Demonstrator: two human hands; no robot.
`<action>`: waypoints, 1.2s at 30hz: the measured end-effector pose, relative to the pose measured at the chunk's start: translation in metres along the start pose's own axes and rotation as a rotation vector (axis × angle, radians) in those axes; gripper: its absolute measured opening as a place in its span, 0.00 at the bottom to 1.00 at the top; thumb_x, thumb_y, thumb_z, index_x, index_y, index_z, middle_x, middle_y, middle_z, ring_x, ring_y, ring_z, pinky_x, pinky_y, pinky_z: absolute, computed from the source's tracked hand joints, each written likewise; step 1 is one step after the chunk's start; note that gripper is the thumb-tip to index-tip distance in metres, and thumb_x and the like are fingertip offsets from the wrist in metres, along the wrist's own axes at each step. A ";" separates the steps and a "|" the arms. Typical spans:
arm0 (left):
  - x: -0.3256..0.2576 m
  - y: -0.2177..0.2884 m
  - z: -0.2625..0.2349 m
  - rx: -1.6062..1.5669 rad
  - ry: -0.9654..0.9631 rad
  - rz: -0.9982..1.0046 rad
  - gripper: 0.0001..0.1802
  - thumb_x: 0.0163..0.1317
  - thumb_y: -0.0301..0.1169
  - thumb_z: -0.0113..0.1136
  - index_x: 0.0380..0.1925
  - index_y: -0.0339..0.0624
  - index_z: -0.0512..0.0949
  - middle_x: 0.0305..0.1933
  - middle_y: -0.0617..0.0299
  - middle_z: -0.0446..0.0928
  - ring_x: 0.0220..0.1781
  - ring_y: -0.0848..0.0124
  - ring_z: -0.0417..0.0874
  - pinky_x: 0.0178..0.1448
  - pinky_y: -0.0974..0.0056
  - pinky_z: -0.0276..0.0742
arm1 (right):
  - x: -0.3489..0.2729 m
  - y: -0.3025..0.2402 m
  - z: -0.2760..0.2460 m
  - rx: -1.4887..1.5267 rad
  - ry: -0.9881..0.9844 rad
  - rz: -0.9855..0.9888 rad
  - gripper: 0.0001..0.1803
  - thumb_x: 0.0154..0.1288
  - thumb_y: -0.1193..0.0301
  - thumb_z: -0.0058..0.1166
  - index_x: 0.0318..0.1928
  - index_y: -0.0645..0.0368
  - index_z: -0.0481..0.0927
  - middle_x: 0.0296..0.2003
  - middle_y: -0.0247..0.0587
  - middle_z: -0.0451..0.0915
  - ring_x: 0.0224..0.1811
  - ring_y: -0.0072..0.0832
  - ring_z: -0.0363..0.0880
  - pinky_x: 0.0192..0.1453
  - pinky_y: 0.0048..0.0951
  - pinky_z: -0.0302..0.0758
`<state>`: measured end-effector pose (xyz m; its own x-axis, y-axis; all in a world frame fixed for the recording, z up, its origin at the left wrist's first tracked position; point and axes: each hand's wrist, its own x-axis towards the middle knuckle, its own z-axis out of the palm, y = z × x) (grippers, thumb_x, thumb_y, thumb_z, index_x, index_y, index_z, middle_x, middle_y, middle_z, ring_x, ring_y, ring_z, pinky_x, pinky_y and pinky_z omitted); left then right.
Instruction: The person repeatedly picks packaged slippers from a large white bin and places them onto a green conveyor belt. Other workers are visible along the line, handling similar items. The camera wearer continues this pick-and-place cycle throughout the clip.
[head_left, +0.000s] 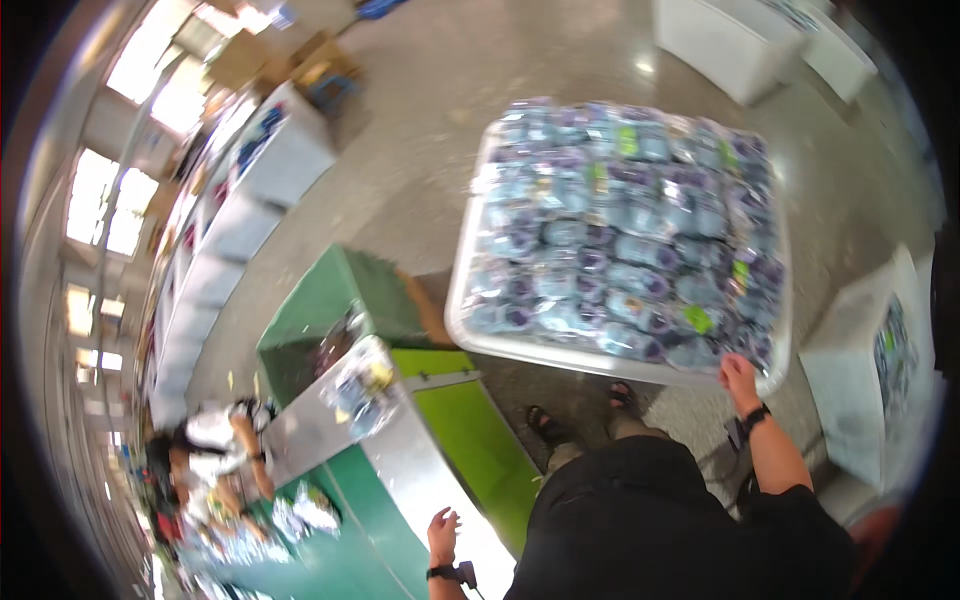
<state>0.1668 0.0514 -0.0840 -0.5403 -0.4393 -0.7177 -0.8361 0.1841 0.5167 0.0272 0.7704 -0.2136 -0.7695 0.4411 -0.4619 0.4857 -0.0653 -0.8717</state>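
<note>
A large white bin (590, 362) stands in front of me, filled with rows of clear-wrapped packs of light-blue and purple goods (640, 275), likely socks or slippers; the blur hides the exact kind. My right hand (738, 376) is at the bin's near right corner, fingers curled over the rim beside the packs. Lower left, my left hand (443, 530) hangs above the pale edge of a worktable (400, 470), fingers apart and nothing in them. A small heap of wrapped packs (364, 398) lies at that table's far corner.
A green bin (325, 290) stands beyond the table, beside a lime-green panel (465, 440). Another person (215, 450) works at the table's left. More white bins stand at right (868, 370) and far right (735, 45). A row of white containers (235, 225) runs along the left.
</note>
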 end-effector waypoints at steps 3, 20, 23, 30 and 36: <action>0.016 -0.019 -0.037 0.115 0.125 0.039 0.23 0.69 0.35 0.60 0.60 0.34 0.75 0.43 0.53 0.84 0.41 0.67 0.87 0.41 0.64 0.84 | -0.003 -0.008 0.024 -0.195 -0.191 0.029 0.08 0.70 0.67 0.56 0.44 0.56 0.80 0.27 0.30 0.79 0.25 0.18 0.77 0.25 0.22 0.72; 0.010 -0.228 -0.336 -0.318 0.615 -0.277 0.27 0.64 0.38 0.66 0.61 0.41 0.75 0.36 0.61 0.82 0.29 0.72 0.82 0.26 0.64 0.78 | -0.027 -0.070 0.187 -0.728 -0.596 0.203 0.11 0.68 0.67 0.53 0.43 0.61 0.77 0.27 0.38 0.81 0.26 0.28 0.82 0.26 0.27 0.76; -0.007 -0.266 -0.383 -0.324 0.743 -0.447 0.26 0.60 0.40 0.67 0.56 0.39 0.79 0.31 0.59 0.82 0.26 0.70 0.82 0.24 0.61 0.77 | -0.018 -0.072 0.214 -0.715 -0.597 0.140 0.09 0.67 0.68 0.52 0.43 0.59 0.79 0.28 0.43 0.81 0.24 0.31 0.82 0.24 0.31 0.80; 0.080 -0.302 -0.442 -0.268 1.104 -0.474 0.21 0.55 0.39 0.66 0.44 0.36 0.85 0.37 0.46 0.87 0.38 0.52 0.88 0.44 0.52 0.83 | -0.040 -0.088 0.256 -0.849 -0.717 0.116 0.19 0.74 0.61 0.53 0.56 0.63 0.78 0.38 0.45 0.84 0.37 0.32 0.85 0.36 0.31 0.82; 0.206 -0.204 -0.435 -0.105 1.144 -0.152 0.27 0.52 0.44 0.68 0.46 0.35 0.84 0.45 0.39 0.84 0.51 0.47 0.85 0.58 0.52 0.80 | -0.086 -0.111 0.304 -1.006 -0.799 0.077 0.17 0.72 0.60 0.55 0.49 0.61 0.80 0.32 0.40 0.83 0.31 0.27 0.81 0.34 0.31 0.79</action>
<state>0.2679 -0.4586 -0.1343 0.0116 -0.9992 0.0381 -0.8441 0.0106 0.5361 -0.0865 0.4680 -0.1270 -0.5901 -0.2121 -0.7790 0.3685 0.7877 -0.4936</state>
